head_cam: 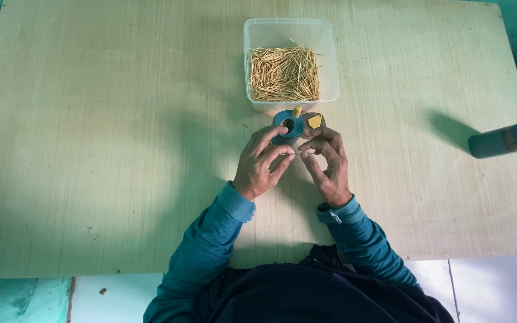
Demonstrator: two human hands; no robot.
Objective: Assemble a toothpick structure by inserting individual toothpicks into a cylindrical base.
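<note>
Both hands' fingers pinched, apparently on one toothpick (294, 154), beside blue holder (287, 125).

The left hand (262, 162) hides the teal container's (287, 125) lower side; its contents are too small to tell.

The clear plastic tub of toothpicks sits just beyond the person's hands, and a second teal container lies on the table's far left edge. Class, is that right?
Not quite. The head view shows the second teal container lying near the table's far right edge. The clear plastic tub of toothpicks does sit just beyond both hands.
</note>
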